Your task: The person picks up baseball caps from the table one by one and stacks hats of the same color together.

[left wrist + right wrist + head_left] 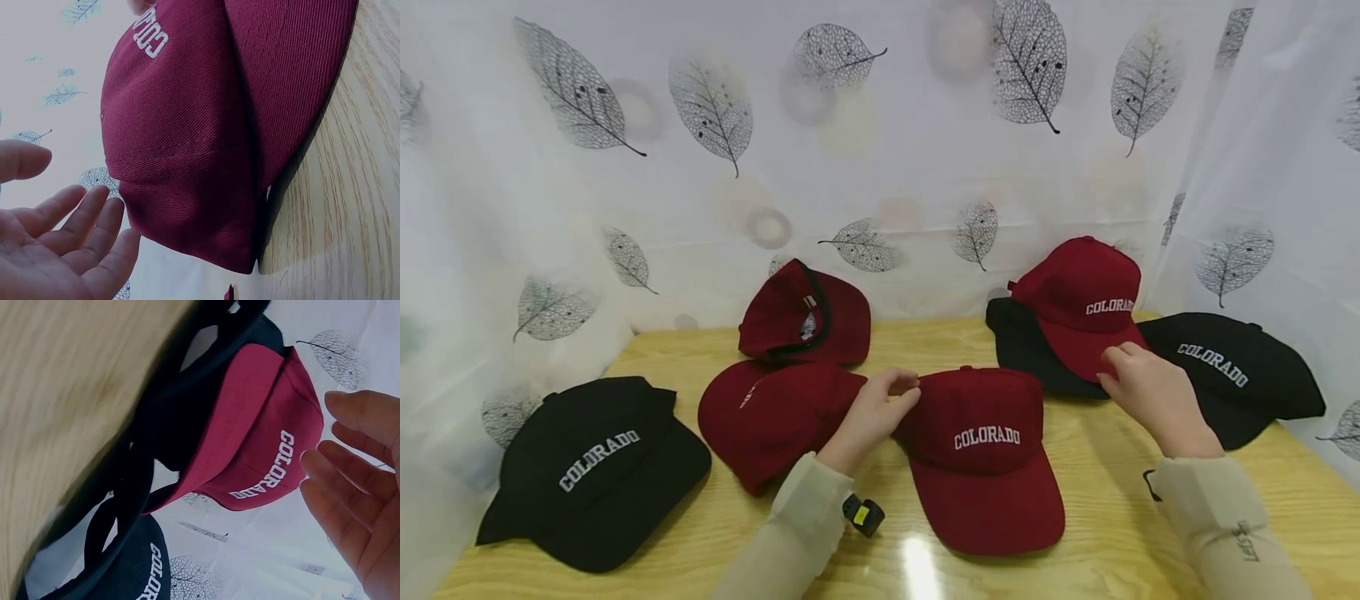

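A maroon cap lettered COLORADO sits on the table, brim toward me. My left hand is beside its crown; in the left wrist view the relaxed fingers lie close to the cap's side, and whether they touch it I cannot tell. My right hand hovers at the brim of another maroon cap, which leans on a black cap at the back right. Seen in the right wrist view, the fingers are loosely spread and hold nothing.
At the left lies a black COLORADO cap. Next to it, a maroon cap rests against an upturned maroon cap. Another black cap lies at the right edge. A leaf-patterned curtain hangs behind the wooden table.
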A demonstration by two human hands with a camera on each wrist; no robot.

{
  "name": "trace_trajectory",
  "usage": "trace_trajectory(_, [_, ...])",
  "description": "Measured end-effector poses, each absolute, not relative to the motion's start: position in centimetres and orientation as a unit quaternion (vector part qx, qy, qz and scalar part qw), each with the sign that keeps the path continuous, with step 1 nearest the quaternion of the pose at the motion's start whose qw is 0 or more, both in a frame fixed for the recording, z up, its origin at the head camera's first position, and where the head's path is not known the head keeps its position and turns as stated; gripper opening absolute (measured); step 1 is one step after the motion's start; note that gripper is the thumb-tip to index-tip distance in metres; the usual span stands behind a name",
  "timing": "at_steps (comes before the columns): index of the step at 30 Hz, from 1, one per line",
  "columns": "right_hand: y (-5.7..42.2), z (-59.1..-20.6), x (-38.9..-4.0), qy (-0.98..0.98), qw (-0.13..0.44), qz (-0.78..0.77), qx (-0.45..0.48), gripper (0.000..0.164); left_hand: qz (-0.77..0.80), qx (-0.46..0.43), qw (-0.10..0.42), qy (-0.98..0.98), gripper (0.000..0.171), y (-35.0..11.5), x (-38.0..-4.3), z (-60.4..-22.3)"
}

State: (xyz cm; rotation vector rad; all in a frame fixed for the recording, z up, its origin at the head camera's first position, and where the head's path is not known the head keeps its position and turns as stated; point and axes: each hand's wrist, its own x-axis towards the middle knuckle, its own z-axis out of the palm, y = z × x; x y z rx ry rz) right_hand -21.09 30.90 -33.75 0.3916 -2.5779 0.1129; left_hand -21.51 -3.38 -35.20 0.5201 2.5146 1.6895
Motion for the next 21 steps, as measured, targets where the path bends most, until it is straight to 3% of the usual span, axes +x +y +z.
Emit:
trace_trajectory(9, [31.2, -34.2, -21.8, -0.973, 0.183, -0.001, 0.139, 0.023, 0.539, 0.172, 0.028, 0.824, 0.027, -3.5, -21.5, -35.3])
trace_trajectory(18, [31.7, -33.9, -23.0, -0.978, 0.132, -0.055, 0.153, 0.019, 0.541, 0.18, 0.025, 0.821, 0.028, -3.6, -21.4, -35.2])
trace_trajectory(21, [32.0, -34.0, -23.3, -0.977, 0.128, -0.07, 0.157, 0.034, 0.542, 0.176, 0.027, 0.821, 0.028, -3.5, -21.5, -35.2])
